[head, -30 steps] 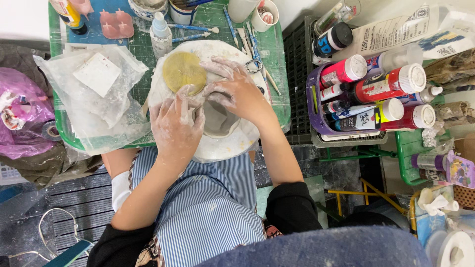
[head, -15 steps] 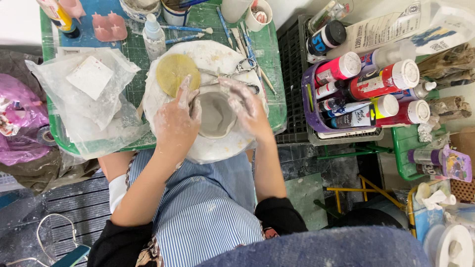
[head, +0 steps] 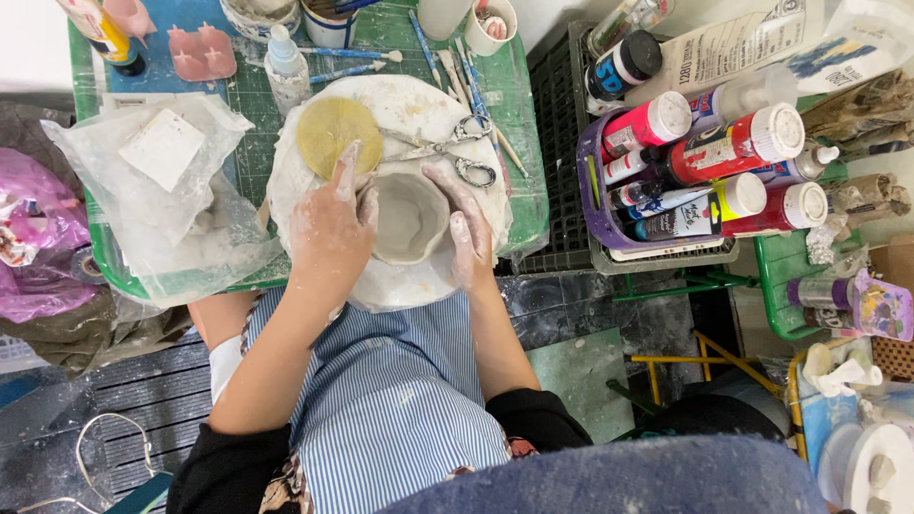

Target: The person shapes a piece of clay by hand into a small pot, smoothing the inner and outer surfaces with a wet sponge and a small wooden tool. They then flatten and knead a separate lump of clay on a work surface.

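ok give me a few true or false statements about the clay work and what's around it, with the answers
1. Both hands cup the small grey clay pot. True: the left hand and right hand press on its sides.
2. The metal scissors lie inside the pot. False: they lie on the round white board behind it.
3. The flat yellow round sponge rests on that board. True.
4. The red paint bottles stand on the green cutting mat. False: they lie in a purple basket to the right.
5. The pot is covered with a lid. False: it is open at the top.
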